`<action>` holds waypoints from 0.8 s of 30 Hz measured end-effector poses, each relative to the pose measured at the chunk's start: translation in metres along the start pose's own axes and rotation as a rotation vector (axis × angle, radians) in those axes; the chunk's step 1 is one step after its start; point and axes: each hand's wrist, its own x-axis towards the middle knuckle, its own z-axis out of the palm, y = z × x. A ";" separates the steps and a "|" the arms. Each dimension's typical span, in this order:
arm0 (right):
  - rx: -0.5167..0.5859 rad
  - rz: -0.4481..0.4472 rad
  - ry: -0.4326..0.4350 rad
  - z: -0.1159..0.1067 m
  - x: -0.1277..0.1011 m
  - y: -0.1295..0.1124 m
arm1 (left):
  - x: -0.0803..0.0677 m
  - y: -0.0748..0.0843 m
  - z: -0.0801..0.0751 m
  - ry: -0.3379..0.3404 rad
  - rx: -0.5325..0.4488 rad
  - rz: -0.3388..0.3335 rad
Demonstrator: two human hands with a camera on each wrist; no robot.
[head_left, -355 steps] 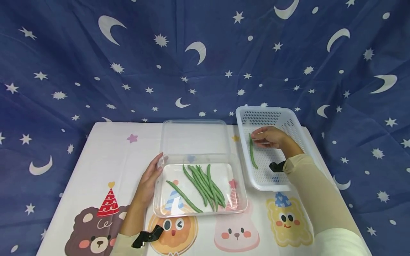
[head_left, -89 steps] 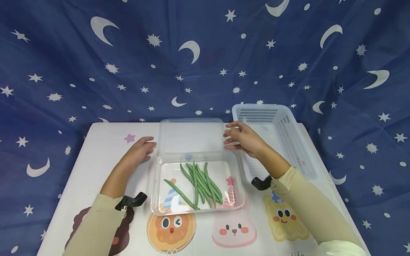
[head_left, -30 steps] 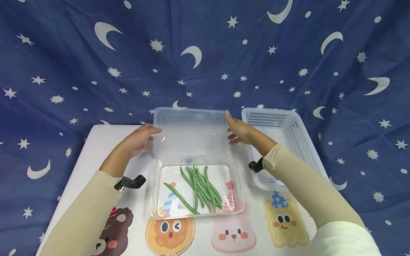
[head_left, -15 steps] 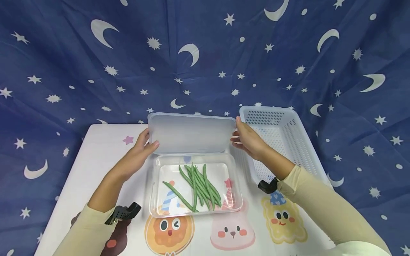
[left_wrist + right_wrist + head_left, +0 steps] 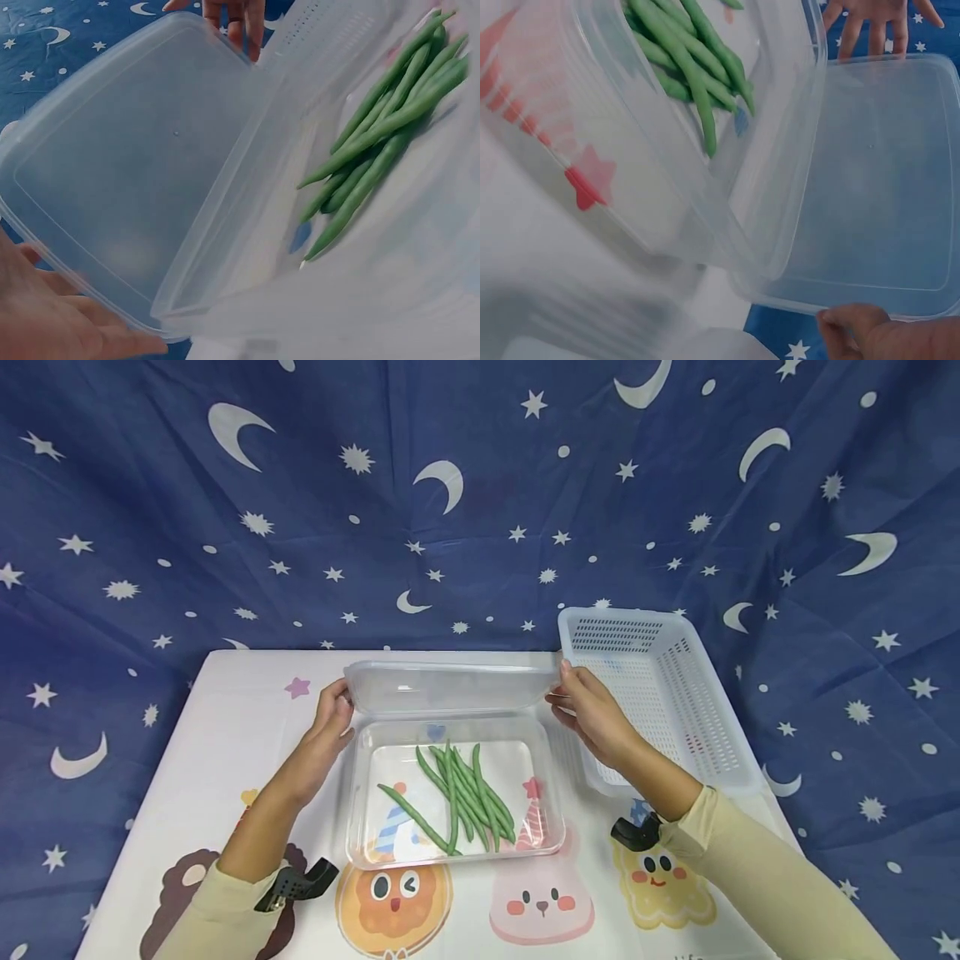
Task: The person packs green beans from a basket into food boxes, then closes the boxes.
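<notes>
A clear plastic lid [image 5: 450,689] is held tilted on edge just behind a clear rectangular food container [image 5: 457,862]. My left hand [image 5: 322,739] grips the lid's left end, with fingertips partly hidden behind it. At the right end, my right hand [image 5: 596,718] holds it, thumb on the near side. In the left wrist view, the lid [image 5: 142,150] stands beside the container wall, seemingly touching the rim. Several green beans [image 5: 476,797] lie in a loose bunch inside the container, and one bean [image 5: 412,814] slants apart at the left.
A white perforated plastic basket [image 5: 633,693] stands right of the container, close to my right hand. The table has a white cartoon-print cloth [image 5: 255,710]. Behind it hangs a dark blue curtain [image 5: 480,510] with moons and stars.
A bean in the right hand was in the basket earlier; the basket now holds none. Both hands have since lifted the lid from behind the container, tilting it and drawing it lower and nearer.
</notes>
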 end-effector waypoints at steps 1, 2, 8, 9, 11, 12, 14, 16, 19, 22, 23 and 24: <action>0.009 -0.003 0.005 0.000 -0.001 0.001 | 0.000 -0.001 0.001 0.002 -0.016 0.012; 0.018 -0.002 0.012 0.000 -0.003 0.003 | -0.001 -0.002 0.002 0.004 -0.027 0.022; 0.034 0.036 0.075 0.008 -0.006 0.015 | -0.004 -0.012 0.009 -0.002 -0.093 0.124; 0.024 0.036 0.090 0.009 -0.006 0.017 | -0.005 -0.014 0.010 -0.001 -0.103 0.140; -0.016 0.029 0.128 0.011 -0.007 0.020 | -0.008 -0.017 0.012 0.005 -0.116 0.171; -0.033 0.019 0.155 0.011 -0.007 0.022 | -0.009 -0.019 0.013 0.015 -0.105 0.182; -0.067 -0.018 0.205 0.012 -0.008 0.025 | -0.013 -0.022 0.015 0.030 -0.080 0.199; -0.080 -0.056 0.237 0.012 -0.009 0.027 | -0.017 -0.025 0.018 0.040 -0.054 0.214; -0.066 -0.071 0.246 0.012 -0.009 0.029 | -0.024 -0.028 0.025 0.054 0.016 0.230; -0.054 -0.012 0.195 0.013 -0.010 0.032 | -0.029 -0.029 0.031 0.068 0.112 0.254; -0.058 0.005 0.166 0.013 -0.010 0.032 | -0.030 -0.029 0.033 0.074 0.157 0.258; -0.072 0.014 0.136 0.013 -0.011 0.033 | -0.031 -0.030 0.035 0.078 0.196 0.264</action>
